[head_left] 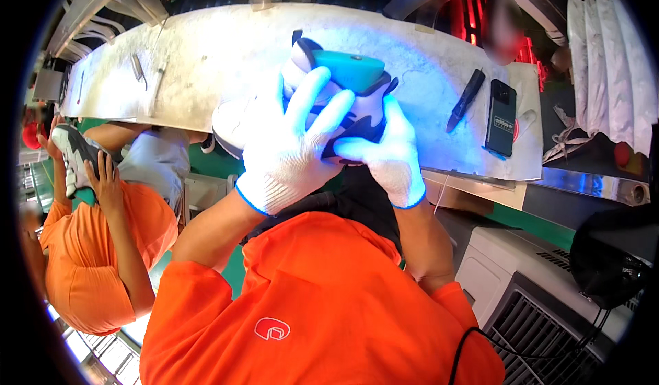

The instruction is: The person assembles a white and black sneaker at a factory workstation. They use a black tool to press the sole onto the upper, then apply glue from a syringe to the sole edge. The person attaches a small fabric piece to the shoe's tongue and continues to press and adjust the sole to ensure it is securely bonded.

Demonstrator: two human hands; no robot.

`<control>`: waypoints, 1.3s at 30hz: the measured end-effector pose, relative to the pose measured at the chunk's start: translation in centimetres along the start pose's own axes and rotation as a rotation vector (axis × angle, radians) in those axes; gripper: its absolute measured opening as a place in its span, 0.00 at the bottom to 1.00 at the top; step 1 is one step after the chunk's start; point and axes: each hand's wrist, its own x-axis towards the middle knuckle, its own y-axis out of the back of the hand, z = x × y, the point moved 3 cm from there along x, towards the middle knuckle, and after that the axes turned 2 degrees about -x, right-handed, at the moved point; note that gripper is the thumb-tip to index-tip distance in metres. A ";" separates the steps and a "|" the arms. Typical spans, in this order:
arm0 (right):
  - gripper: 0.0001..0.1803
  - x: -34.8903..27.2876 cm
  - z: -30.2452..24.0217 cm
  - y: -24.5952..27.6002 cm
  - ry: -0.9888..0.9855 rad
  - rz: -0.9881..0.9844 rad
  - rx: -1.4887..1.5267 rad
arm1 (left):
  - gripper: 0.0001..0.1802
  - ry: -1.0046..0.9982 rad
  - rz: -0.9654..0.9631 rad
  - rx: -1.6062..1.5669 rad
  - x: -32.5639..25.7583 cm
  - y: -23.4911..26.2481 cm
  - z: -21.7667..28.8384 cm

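Note:
Over the near edge of the table, both my hands, in white knit gloves with blue cuffs, grip a white and dark grey sneaker (371,106). A teal shoe last (351,71) fills its opening. My left hand (296,145) wraps the sneaker's left side, fingers reaching up toward the last. On the other side my right hand (391,153) holds on, its thumb pressed across the lower part. Just left of my left hand, a whitish shoe (229,124) sits at the table edge, partly hidden by the glove.
A dark-handled cutter (466,100) and a phone (502,119) lie on the table (226,38) to the right. Thin metal tools (139,71) lie at far left. A co-worker in orange (103,248) handles another sneaker (74,153). A grey machine (498,251) stands lower right.

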 end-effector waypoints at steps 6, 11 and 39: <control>0.51 0.4 -1.6 3.7 -0.090 -0.347 -0.283 | 0.53 -0.068 -0.006 0.055 -1.3 0.2 0.6; 0.41 1.0 -1.9 3.7 -0.152 -0.389 -0.336 | 0.43 -0.120 0.166 -0.002 -1.9 -1.0 0.3; 0.58 -0.7 -2.0 -0.5 0.117 0.143 -0.409 | 0.45 0.443 -0.200 -0.326 2.5 2.8 -4.7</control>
